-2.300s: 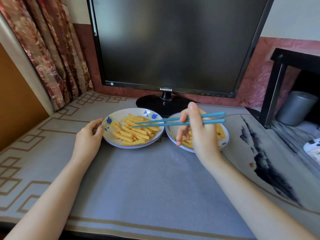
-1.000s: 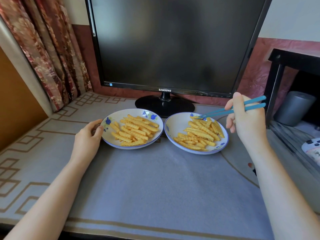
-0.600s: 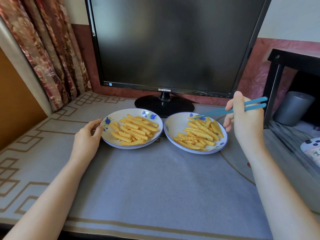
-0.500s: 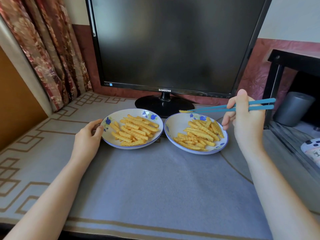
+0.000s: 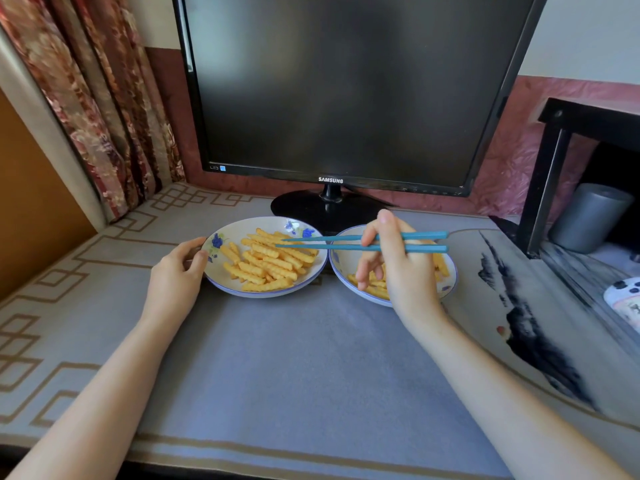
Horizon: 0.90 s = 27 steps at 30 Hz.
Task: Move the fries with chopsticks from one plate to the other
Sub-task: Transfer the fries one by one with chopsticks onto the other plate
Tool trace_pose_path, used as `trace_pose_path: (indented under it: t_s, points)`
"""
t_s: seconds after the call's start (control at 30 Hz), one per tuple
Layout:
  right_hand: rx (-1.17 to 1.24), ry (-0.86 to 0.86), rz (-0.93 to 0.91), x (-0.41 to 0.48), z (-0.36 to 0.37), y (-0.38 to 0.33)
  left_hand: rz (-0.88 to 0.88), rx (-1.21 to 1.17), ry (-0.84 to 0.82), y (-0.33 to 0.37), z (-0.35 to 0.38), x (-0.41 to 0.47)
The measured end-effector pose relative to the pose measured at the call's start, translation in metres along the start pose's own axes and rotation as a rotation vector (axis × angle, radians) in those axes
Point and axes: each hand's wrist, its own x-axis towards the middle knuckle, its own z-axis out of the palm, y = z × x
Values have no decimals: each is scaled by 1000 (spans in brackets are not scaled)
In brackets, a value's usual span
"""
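Note:
Two white plates with blue flowers stand side by side in front of the monitor. The left plate (image 5: 228,285) holds a heap of crinkle-cut fries (image 5: 268,265). The right plate (image 5: 341,268) also holds fries (image 5: 375,289), mostly hidden behind my right hand (image 5: 403,271). That hand holds teal chopsticks (image 5: 332,242) level, their tips slightly apart over the left plate's fries; I cannot tell whether a fry is pinched between them. My left hand (image 5: 175,275) holds the left plate's rim with thumb and fingers.
A black Samsung monitor (image 5: 346,88) on a round stand (image 5: 304,206) rises just behind the plates. A black shelf frame (image 5: 543,181) and grey cylinder (image 5: 588,220) stand at the right. A curtain (image 5: 104,98) hangs at the left. The grey cloth (image 5: 294,368) covers the table.
My right hand has swung left from beside the right plate, carrying the chopstick tips across to the left plate. The left hand and both plates have stayed put.

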Motion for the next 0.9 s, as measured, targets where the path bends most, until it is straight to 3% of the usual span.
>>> trace_pose_path:
  t_s: [0.17,0.37,0.5,0.9]
  points:
    - [14,8,3,1,-4,-6,3,9,1,0,0,0]
    - [-14,192,32,22,-42,-25,-3,8,1,-1,1,1]
    - [-154,285,9,37,-75,-24,-4,10,2,-2,1,2]
    - [-270,240,56,44,-118,-35,-11,-5,2,-2,1,1]
